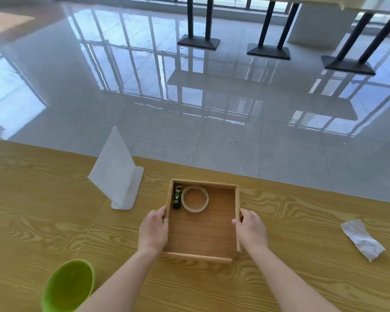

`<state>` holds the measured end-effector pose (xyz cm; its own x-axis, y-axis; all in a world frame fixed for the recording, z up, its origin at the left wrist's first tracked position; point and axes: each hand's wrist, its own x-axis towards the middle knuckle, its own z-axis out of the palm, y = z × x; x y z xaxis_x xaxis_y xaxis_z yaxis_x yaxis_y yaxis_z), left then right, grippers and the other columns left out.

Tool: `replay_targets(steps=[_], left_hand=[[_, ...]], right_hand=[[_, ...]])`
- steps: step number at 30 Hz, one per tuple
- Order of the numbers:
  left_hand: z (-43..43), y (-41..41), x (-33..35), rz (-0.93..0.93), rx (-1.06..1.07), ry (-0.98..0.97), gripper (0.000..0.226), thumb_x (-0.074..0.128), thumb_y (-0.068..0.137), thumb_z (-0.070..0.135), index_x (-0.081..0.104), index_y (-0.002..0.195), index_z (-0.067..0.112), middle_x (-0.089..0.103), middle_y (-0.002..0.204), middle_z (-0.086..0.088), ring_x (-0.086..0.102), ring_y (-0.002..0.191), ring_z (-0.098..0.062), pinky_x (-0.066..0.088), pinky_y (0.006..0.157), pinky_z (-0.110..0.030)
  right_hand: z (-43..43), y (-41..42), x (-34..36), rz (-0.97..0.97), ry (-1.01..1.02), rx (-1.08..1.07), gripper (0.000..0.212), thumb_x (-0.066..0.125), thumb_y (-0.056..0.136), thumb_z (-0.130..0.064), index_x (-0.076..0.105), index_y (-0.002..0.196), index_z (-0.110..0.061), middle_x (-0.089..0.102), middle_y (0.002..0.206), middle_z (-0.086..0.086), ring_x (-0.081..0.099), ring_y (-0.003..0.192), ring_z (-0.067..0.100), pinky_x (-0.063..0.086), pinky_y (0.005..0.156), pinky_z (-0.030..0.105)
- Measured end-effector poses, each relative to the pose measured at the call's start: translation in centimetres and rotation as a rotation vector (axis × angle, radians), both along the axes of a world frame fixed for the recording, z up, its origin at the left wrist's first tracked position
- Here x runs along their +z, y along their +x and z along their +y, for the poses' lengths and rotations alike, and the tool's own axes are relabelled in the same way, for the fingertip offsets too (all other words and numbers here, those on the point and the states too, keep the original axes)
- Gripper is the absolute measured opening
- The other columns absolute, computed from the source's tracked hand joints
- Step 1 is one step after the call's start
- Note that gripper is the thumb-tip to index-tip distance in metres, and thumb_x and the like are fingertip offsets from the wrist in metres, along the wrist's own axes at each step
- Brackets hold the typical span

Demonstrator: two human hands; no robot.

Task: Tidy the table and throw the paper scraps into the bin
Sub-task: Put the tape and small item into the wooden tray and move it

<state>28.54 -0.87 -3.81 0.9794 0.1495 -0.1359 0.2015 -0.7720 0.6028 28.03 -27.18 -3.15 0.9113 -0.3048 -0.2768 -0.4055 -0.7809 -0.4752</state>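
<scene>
Your left hand (153, 230) and right hand (251, 230) each grip a side wall of the wooden tray (203, 235), thumbs hooked over the rims. Inside, a black glue stick (177, 197) lies along the left wall, with a tape roll (195, 209) just beside it. The tray sits near the far edge of the surface (54, 210). The paper scrap (362, 239) lies well apart on your right. The green bin (69, 287) is at your near left, and the white sign stand (116, 174) is beyond it.

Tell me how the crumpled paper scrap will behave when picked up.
The paper scrap looks thin and creased, so it is probably floppy and very light. Lying flat on the table, it likely won't roll, though a push may slide it.
</scene>
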Motion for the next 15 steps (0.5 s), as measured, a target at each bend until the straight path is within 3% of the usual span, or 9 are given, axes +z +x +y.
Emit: replay_targets(steps=[4, 9, 15], left_hand=[[1.8, 1.2, 0.0, -0.002, 0.036, 0.019, 0.041, 0.056, 0.097, 0.014, 0.054, 0.138, 0.011, 0.067, 0.114, -0.008, 0.062, 0.102, -0.022, 0.052, 0.089, -0.037], [3.8, 2.8, 0.0, -0.008, 0.077, 0.038, 0.041, 0.057, 0.096, 0.014, 0.055, 0.137, 0.012, 0.067, 0.109, -0.006, 0.063, 0.098, -0.022, 0.053, 0.086, -0.036], [5.6, 4.0, 0.5, -0.002, 0.136, -0.004, 0.034, 0.059, 0.096, 0.016, 0.061, 0.130, 0.012, 0.070, 0.111, -0.005, 0.065, 0.099, -0.021, 0.052, 0.084, -0.033]], right_hand=[[2.0, 1.8, 0.0, -0.010, 0.004, 0.028, 0.028, 0.059, 0.097, -0.024, 0.060, 0.120, -0.008, 0.058, 0.103, 0.003, 0.051, 0.085, 0.018, 0.044, 0.075, 0.031], [4.2, 3.6, -0.2, -0.017, 0.003, 0.043, 0.018, 0.059, 0.097, -0.023, 0.064, 0.110, -0.012, 0.054, 0.090, -0.004, 0.052, 0.079, 0.016, 0.042, 0.070, 0.030], [6.3, 5.0, -0.2, -0.034, 0.023, 0.031, 0.034, 0.061, 0.096, -0.023, 0.060, 0.126, -0.008, 0.060, 0.103, 0.004, 0.053, 0.088, 0.019, 0.039, 0.074, 0.028]])
